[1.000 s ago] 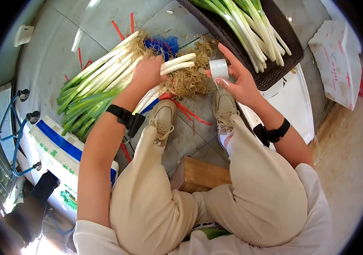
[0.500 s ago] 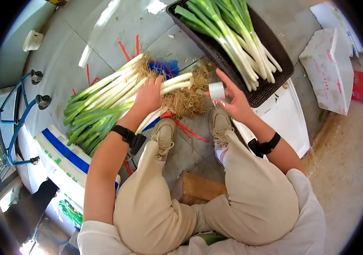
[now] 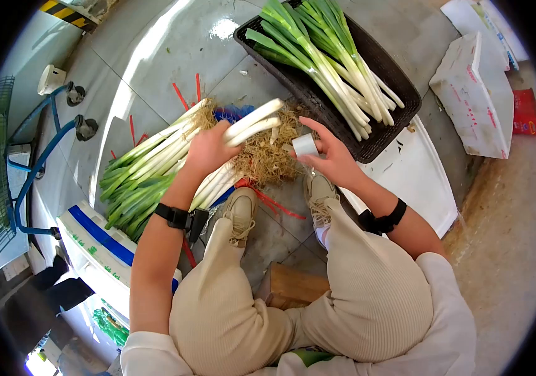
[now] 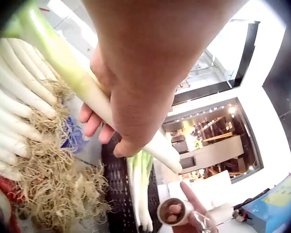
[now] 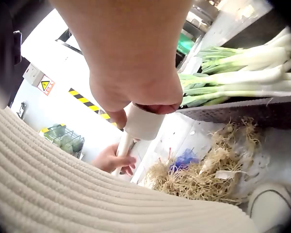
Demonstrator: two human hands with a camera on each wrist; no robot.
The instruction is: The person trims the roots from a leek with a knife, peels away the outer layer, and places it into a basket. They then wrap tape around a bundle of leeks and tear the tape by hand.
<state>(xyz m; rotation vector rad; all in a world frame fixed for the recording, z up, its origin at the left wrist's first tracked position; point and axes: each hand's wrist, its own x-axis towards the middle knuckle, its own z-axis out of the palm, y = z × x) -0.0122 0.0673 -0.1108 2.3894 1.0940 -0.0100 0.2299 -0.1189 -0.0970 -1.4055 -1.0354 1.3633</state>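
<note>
The left hand (image 3: 210,150) grips a couple of white leek stalks (image 3: 254,120) near their trimmed ends, raised over a heap of cut roots (image 3: 268,156). In the left wrist view its fingers curl round a pale stalk (image 4: 98,101). The right hand (image 3: 337,161) has a roll of clear tape (image 3: 304,145) around its fingers, just right of the stalk ends; index finger and thumb extend past the roll. In the right wrist view the roll (image 5: 144,123) hangs at the fingers, close to the stalk. Rooted leeks (image 3: 155,150) lie left of the left hand.
A dark basket (image 3: 413,103) holding leeks stands at the upper right, beside a white foam lid (image 3: 421,172). Foam pieces (image 3: 478,100) lie further right. A white box (image 3: 95,241) stands at the left, a wooden stool (image 3: 293,285) between the legs, red ties (image 3: 277,203) near the shoes.
The left hand has lifted the stalks off the roots, their ends now angled up. The right hand keeps the tape roll, still beside them. The head view has shifted.
</note>
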